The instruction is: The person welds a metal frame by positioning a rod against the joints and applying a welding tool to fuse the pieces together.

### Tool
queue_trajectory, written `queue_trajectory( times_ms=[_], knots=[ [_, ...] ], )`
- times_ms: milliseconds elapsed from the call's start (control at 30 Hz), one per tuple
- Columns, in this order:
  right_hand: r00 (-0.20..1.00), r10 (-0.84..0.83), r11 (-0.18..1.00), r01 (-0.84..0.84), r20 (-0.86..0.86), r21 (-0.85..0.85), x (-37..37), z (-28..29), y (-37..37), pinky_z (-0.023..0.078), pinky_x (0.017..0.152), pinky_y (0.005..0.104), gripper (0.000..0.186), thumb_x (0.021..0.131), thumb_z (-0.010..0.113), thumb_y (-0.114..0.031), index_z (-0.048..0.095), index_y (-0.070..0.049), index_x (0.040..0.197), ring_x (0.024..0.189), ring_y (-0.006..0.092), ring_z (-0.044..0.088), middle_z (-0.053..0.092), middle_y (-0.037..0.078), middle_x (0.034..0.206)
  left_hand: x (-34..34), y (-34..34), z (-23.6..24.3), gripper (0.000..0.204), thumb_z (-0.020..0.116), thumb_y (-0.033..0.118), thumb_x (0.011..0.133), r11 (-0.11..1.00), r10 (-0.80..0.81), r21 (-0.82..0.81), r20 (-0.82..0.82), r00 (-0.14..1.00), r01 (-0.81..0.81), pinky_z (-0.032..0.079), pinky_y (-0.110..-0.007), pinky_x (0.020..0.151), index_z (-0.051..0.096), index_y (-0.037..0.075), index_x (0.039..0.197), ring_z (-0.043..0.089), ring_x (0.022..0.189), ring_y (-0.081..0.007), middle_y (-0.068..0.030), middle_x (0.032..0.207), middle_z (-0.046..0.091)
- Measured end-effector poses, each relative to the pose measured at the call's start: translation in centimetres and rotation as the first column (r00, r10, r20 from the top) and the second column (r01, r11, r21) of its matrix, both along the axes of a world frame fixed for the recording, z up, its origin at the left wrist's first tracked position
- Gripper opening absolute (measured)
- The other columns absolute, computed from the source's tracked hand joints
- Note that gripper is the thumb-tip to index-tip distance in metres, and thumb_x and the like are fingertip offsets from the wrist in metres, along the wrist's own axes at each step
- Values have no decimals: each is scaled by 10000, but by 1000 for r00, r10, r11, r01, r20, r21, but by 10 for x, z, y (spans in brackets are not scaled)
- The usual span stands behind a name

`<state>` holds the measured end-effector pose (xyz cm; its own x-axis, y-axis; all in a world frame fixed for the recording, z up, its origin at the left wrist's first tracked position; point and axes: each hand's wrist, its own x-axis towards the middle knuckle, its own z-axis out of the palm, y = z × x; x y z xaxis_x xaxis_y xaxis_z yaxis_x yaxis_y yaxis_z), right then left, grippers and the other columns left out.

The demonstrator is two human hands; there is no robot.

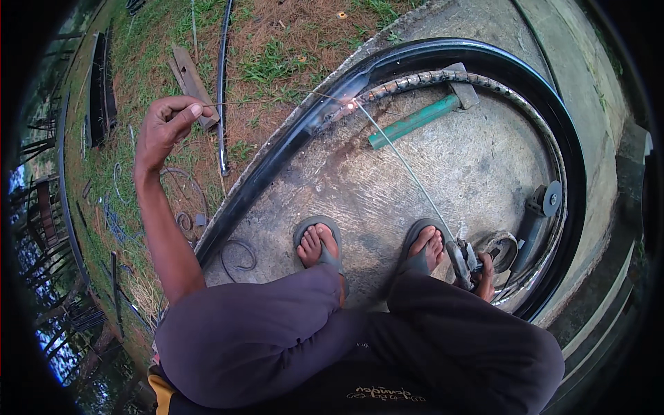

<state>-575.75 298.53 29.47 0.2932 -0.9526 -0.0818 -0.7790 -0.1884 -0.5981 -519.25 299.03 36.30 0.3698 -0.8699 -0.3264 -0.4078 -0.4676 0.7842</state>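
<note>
My left hand [166, 131] is raised over the grass at the left, thumb and finger pinching a thin metal wire [259, 101]. That wire runs right to a bright glowing spot on a black curved metal tube [280, 166]. My right hand [486, 278], partly hidden beside my knee, is closed round a welding electrode holder [459, 264]. A long pale welding rod [409, 173] slants up from the holder, its tip at the same glowing spot. Small sparks show there. Inside the bend, a rough, notched metal strip [415, 79] follows the tube's curve.
A hammer [415, 126] with a green handle lies on the concrete inside the loop. An angle grinder [536, 225] rests at the right by the tube. My sandalled feet stand on the concrete [360, 200]. On the grass are a wooden plank [194, 83] and a dark pipe [222, 90].
</note>
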Motion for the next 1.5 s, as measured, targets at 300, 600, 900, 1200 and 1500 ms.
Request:
queue_trajectory(
  times_ms=[300, 600, 900, 1200, 1500],
  knots=[
    [995, -79, 968, 62, 61, 242, -22, -10, 7, 496, 710, 324, 664, 712, 682, -53, 407, -57, 1316, 821, 246, 630, 590, 198, 1030, -2, -5, 0, 292, 641, 286, 851, 999, -50, -5, -19, 999, 49, 207, -231, 467, 691, 0, 833, 319, 502, -27, 57, 576, 465],
    [997, 27, 1000, -28, 73, 11, -5, -6, -10, 499, 680, 321, 684, 685, 678, -50, 408, -80, 1313, 771, 250, 649, 609, 197, 928, -4, 0, 3, 257, 633, 253, 855, 1000, -7, -20, -34, 999, 6, 213, -225, 447, 689, 3, 835, 317, 473, -23, 62, 553, 450],
    [997, -8, 1000, 6, 74, 22, -8, -8, -2, 500, 671, 322, 674, 672, 660, -38, 419, -86, 1300, 751, 252, 656, 616, 189, 872, -2, -4, 4, 250, 640, 247, 853, 999, -26, -27, -42, 999, 25, 200, -225, 451, 687, 3, 835, 310, 480, -18, 74, 551, 436],
    [996, -14, 1000, 12, 84, 20, -6, -11, -4, 500, 662, 324, 665, 660, 641, -27, 430, -93, 1287, 731, 253, 663, 624, 181, 816, -2, -3, 4, 264, 644, 257, 852, 999, -25, -29, -43, 999, 24, 209, -222, 450, 687, -3, 828, 324, 479, -23, 61, 555, 455],
    [997, -70, 990, 71, 8, -121, 4, 0, 0, 501, 650, 332, 698, 614, 606, 5, 435, -100, 1282, 738, 263, 674, 631, 178, 805, -11, -10, 20, 257, 634, 250, 856, 998, 7, -60, -5, 1000, -7, 203, -222, 450, 686, 1, 825, 319, 484, -22, 65, 563, 441]
  ],
)
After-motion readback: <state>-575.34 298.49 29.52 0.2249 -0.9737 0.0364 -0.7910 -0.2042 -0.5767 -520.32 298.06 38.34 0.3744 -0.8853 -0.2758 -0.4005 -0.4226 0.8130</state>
